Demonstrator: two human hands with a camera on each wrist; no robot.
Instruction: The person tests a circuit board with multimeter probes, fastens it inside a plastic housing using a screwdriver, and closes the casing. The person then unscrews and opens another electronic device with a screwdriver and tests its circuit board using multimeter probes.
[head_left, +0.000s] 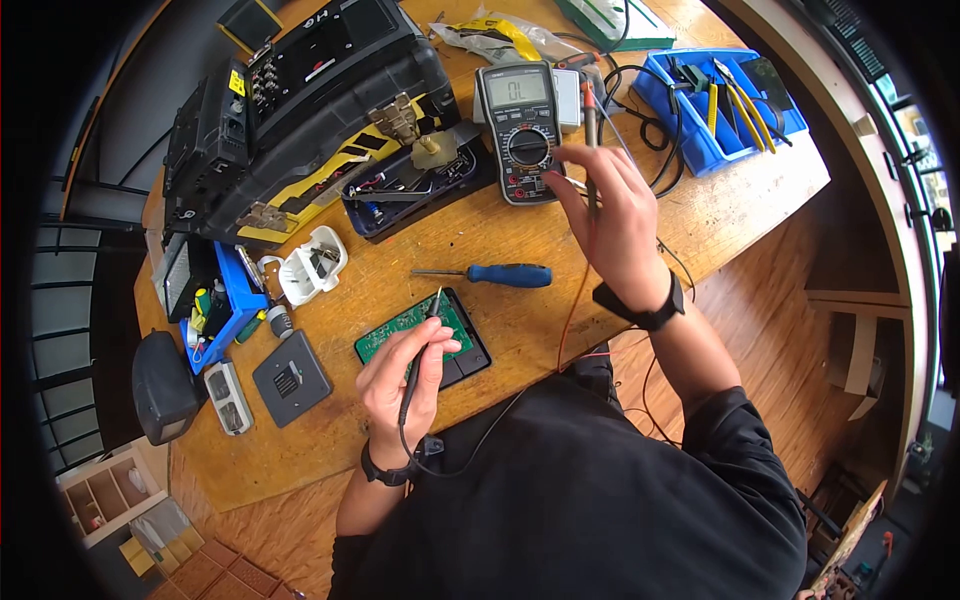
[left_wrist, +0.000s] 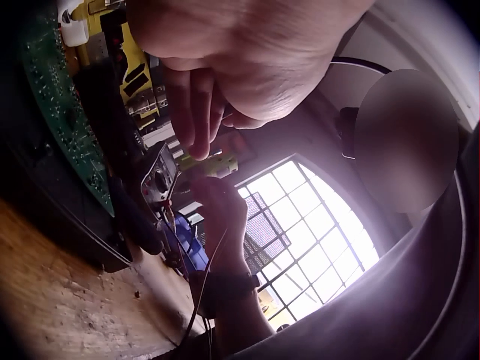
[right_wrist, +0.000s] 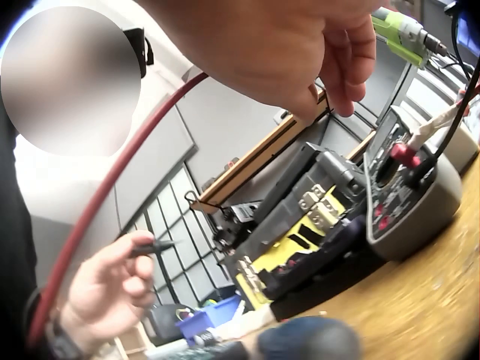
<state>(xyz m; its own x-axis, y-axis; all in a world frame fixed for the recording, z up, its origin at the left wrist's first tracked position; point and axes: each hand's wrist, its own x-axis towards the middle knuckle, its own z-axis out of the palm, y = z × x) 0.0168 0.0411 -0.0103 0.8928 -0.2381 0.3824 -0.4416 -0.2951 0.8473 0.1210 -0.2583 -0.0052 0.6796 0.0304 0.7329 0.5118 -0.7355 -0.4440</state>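
My left hand [head_left: 400, 375] pinches a black test probe [head_left: 413, 365], its tip angled up over a green circuit board [head_left: 400, 325]. The board lies in a black plastic housing [head_left: 480, 358]. To the right, a multimeter [head_left: 518, 88] reads OL, with plugs in its sockets in the right wrist view. My right hand [head_left: 622, 205] is at the multimeter's right side, thumb and index finger close to its dial [head_left: 528, 148]. A red-wired test probe [head_left: 592, 190] passes through this hand, partly hidden by the fingers, and its red wire [right_wrist: 112, 180] trails down.
A blue-handled screwdriver [head_left: 510, 275] lies between board and multimeter. Behind stand a large black case [head_left: 350, 100] and a dark parts tray [head_left: 400, 215]. A blue bin [head_left: 690, 130] holds pliers [head_left: 742, 105]. At left are a black square plate [head_left: 292, 380] and a blue tray [head_left: 235, 300].
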